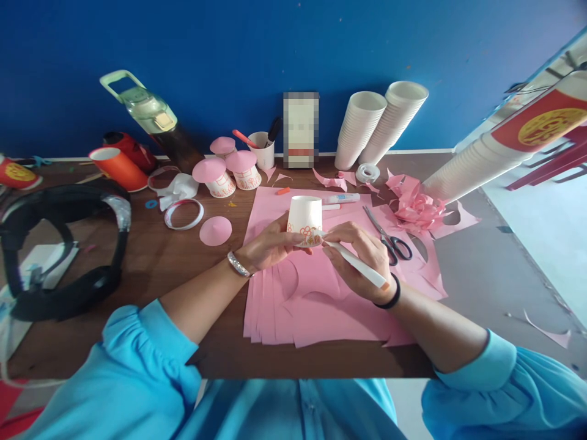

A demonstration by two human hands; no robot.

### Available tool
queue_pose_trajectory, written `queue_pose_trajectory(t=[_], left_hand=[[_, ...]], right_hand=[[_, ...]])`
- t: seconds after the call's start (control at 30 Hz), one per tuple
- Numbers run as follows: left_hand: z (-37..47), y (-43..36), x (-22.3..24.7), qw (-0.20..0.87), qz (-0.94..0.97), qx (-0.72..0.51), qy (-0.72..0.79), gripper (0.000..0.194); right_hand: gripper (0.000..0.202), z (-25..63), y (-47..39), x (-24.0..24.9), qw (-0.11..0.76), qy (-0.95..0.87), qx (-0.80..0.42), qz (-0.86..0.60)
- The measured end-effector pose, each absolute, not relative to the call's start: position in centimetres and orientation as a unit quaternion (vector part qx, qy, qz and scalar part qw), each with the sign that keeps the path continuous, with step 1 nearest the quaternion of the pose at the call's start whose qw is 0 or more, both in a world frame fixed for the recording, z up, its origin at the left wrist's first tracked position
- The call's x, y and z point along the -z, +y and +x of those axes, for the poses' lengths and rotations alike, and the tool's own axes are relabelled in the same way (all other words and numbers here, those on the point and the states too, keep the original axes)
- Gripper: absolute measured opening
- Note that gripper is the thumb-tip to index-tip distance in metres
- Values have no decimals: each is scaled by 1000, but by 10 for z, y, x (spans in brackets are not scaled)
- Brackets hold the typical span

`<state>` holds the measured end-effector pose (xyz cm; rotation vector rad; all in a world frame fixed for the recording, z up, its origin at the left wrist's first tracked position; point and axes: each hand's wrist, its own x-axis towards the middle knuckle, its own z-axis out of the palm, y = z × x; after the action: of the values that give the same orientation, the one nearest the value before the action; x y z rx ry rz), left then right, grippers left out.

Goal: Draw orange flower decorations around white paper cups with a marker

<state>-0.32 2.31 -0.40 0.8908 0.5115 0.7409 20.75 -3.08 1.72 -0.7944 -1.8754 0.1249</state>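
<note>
Yellow emblems marked the red cup sleeve (534,131) by the right edge of the table (220,354) and the red cup (17,173) near its far left corner; their lettering was too distorted to read surely. Blue print on the glue tube (343,198) was too small to read, and the upright panel (301,129) at the far edge was blurred out.

The tabletop was dark brown wood, looking greyer toward the right edge, against a blue wall (220,49). Pink sheets (321,318) spread from mid-table toward the near edge.

Above them, the left hand (270,244) had its grip closed around a white paper cup (305,214) bearing orange-red drawing. The right hand (360,256) pinched a white marker (358,265) in a narrow grip, tip at the cup. Scissors (389,241) lay just right of that hand.
</note>
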Motion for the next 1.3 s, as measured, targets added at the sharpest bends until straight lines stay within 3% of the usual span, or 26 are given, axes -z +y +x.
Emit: queue_pose_trajectory(t=[0.23, 0.43, 1.03, 1.3], left_hand=[[-4, 24, 4, 812, 405, -353, 230, 45], [-4, 24, 5, 804, 408, -369, 227, 39], [-1, 24, 5, 803, 396, -372, 244, 50], [-1, 24, 2, 797, 417, -364, 243, 46]], right_hand=[[10, 208, -33, -22, 516, -788, -63, -329], [11, 209, -34, -24, 529, -783, -71, -318], [16, 209, -32, -19, 527, -780, -72, -329], [16, 207, -32, -18, 536, -777, -72, -322]])
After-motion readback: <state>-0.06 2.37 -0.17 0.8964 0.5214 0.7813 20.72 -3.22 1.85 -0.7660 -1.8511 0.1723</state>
